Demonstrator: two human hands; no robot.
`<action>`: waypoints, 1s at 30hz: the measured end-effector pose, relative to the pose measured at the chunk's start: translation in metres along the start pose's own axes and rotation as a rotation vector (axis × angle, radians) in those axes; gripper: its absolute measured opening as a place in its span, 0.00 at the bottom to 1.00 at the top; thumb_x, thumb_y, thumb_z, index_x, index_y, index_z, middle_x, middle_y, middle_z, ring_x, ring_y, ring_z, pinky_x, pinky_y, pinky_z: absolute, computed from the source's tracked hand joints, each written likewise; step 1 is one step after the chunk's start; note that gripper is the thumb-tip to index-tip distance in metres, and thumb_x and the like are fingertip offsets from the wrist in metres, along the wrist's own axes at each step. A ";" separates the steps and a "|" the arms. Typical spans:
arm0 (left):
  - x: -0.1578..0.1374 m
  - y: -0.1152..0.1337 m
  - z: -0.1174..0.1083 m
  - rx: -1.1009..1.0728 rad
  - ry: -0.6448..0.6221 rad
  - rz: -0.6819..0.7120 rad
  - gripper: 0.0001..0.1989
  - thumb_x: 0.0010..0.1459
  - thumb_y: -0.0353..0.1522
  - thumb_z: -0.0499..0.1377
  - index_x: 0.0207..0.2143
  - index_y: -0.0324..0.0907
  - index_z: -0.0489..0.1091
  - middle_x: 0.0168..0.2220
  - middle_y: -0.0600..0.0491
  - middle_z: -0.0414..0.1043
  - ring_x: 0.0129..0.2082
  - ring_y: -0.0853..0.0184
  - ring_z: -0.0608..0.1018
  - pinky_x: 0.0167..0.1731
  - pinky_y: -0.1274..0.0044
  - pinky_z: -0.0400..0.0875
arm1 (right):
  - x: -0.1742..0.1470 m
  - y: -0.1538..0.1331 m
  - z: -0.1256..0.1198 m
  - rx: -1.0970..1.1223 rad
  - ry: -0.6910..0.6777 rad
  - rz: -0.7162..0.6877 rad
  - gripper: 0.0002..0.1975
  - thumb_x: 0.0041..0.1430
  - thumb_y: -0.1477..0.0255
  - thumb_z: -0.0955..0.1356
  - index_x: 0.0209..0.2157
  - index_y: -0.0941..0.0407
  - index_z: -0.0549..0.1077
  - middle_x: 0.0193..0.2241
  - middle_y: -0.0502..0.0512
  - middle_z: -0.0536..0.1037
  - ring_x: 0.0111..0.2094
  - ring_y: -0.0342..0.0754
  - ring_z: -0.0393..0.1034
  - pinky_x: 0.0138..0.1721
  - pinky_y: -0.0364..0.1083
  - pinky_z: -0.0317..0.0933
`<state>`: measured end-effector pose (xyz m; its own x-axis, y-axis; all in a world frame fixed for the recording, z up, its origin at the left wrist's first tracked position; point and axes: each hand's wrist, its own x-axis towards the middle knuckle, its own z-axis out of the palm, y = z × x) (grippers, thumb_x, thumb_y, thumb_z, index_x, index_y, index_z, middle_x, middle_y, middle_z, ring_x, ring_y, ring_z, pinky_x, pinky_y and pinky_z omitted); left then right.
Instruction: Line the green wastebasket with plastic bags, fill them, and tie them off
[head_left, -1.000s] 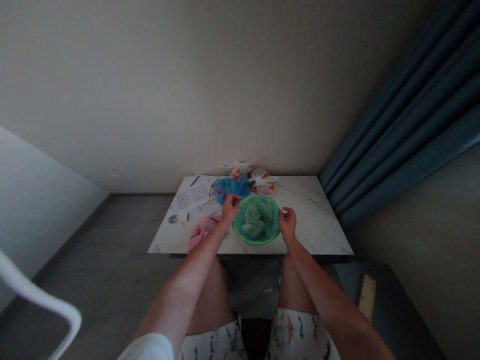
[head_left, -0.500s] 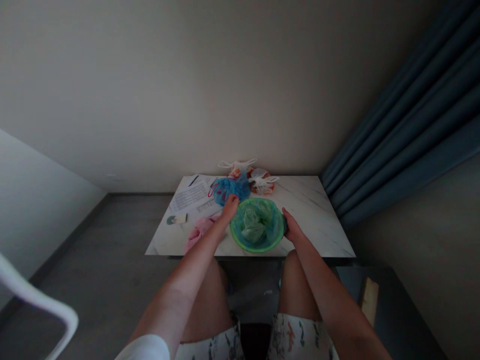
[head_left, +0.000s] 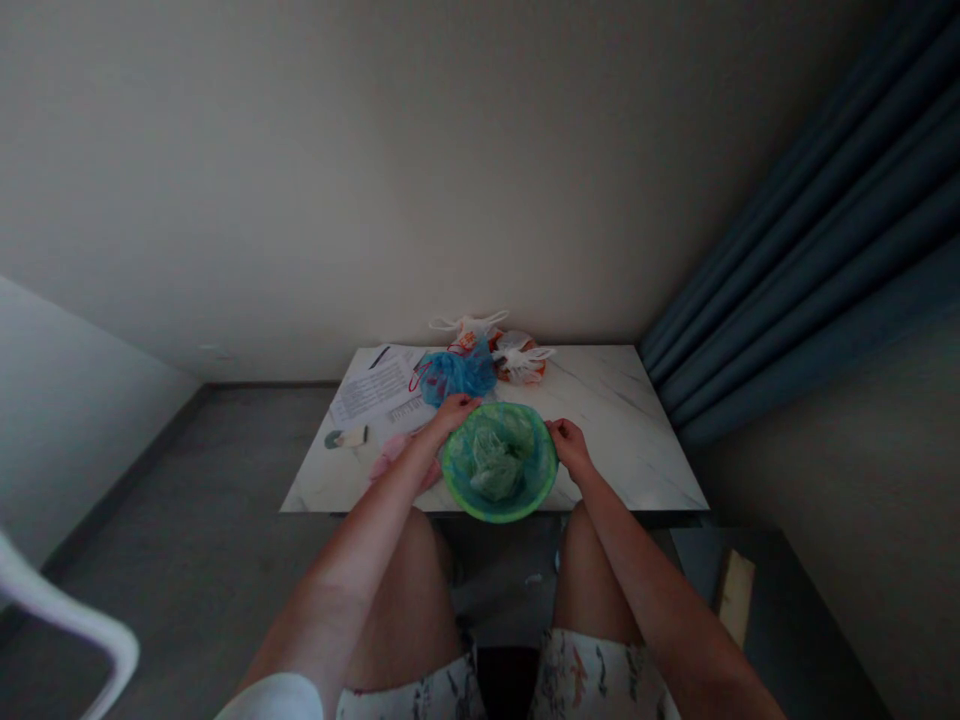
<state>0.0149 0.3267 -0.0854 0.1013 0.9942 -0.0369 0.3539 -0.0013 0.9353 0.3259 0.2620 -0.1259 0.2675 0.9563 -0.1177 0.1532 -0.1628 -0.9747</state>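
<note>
Pink cloth [head_left: 390,455] partly hidden behind left forearm; papers' [head_left: 373,388] print illegible

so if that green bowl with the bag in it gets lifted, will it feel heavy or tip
Probably light: the green bowl looks like thin plastic, holding only a crumpled bag liner. It likely stays level, with the left hand and right hand on opposite rims. The liner is floppy and may shift.

text: none legible | printed sheet [head_left: 373,385] on table [head_left: 622,420]: lines too small to read
</note>
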 end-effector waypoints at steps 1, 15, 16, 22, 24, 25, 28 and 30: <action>0.011 0.002 0.003 0.054 0.014 0.002 0.15 0.69 0.47 0.65 0.38 0.45 0.76 0.35 0.49 0.77 0.36 0.58 0.77 0.38 0.70 0.70 | -0.001 -0.002 0.003 -0.049 0.050 -0.053 0.26 0.60 0.41 0.70 0.27 0.50 0.71 0.25 0.51 0.76 0.29 0.50 0.68 0.31 0.47 0.63; 0.021 0.012 0.003 0.334 -0.057 0.260 0.12 0.74 0.43 0.62 0.39 0.46 0.74 0.38 0.50 0.78 0.39 0.58 0.77 0.43 0.70 0.67 | -0.027 -0.028 0.006 -0.066 0.036 -0.222 0.15 0.69 0.51 0.70 0.39 0.49 0.75 0.35 0.54 0.80 0.36 0.52 0.72 0.42 0.48 0.68; 0.021 0.013 0.004 0.354 -0.051 0.238 0.11 0.74 0.42 0.62 0.40 0.47 0.74 0.38 0.49 0.79 0.38 0.58 0.78 0.43 0.70 0.67 | -0.028 -0.030 0.006 -0.036 0.030 -0.219 0.16 0.68 0.51 0.72 0.38 0.49 0.77 0.35 0.54 0.80 0.36 0.53 0.71 0.42 0.49 0.68; 0.026 0.015 0.015 0.437 -0.055 0.182 0.08 0.75 0.41 0.63 0.44 0.47 0.75 0.37 0.48 0.79 0.37 0.55 0.79 0.44 0.68 0.68 | -0.031 -0.034 0.005 -0.076 -0.132 -0.260 0.16 0.62 0.49 0.77 0.37 0.47 0.86 0.37 0.58 0.78 0.39 0.56 0.70 0.45 0.51 0.69; 0.026 0.013 0.016 0.441 -0.092 0.194 0.08 0.75 0.41 0.62 0.44 0.47 0.75 0.37 0.48 0.79 0.37 0.55 0.80 0.44 0.68 0.68 | -0.030 -0.033 0.004 -0.100 -0.159 -0.274 0.15 0.63 0.50 0.77 0.37 0.46 0.87 0.36 0.57 0.76 0.38 0.55 0.69 0.44 0.51 0.69; 0.026 0.012 0.015 0.444 -0.107 0.205 0.08 0.76 0.41 0.62 0.44 0.47 0.74 0.37 0.48 0.79 0.38 0.55 0.80 0.44 0.68 0.68 | -0.030 -0.033 0.003 -0.102 -0.168 -0.276 0.15 0.63 0.50 0.77 0.37 0.46 0.88 0.36 0.57 0.75 0.37 0.54 0.69 0.43 0.50 0.69; 0.025 0.009 0.012 0.439 -0.138 0.237 0.09 0.77 0.41 0.59 0.45 0.48 0.73 0.38 0.50 0.79 0.38 0.57 0.79 0.44 0.69 0.68 | -0.030 -0.033 0.002 -0.064 -0.198 -0.269 0.13 0.61 0.53 0.80 0.37 0.46 0.89 0.36 0.56 0.75 0.37 0.53 0.69 0.42 0.49 0.68; 0.024 0.009 0.012 0.426 -0.138 0.235 0.09 0.77 0.41 0.57 0.45 0.48 0.73 0.37 0.51 0.78 0.36 0.58 0.78 0.44 0.69 0.69 | -0.030 -0.033 0.001 -0.038 -0.221 -0.271 0.11 0.60 0.55 0.81 0.37 0.47 0.89 0.36 0.55 0.76 0.38 0.52 0.70 0.42 0.48 0.68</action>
<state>0.0314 0.3492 -0.0818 0.3353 0.9384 0.0841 0.6519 -0.2955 0.6984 0.3118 0.2389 -0.0903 0.0000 0.9948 0.1022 0.2264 0.0995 -0.9689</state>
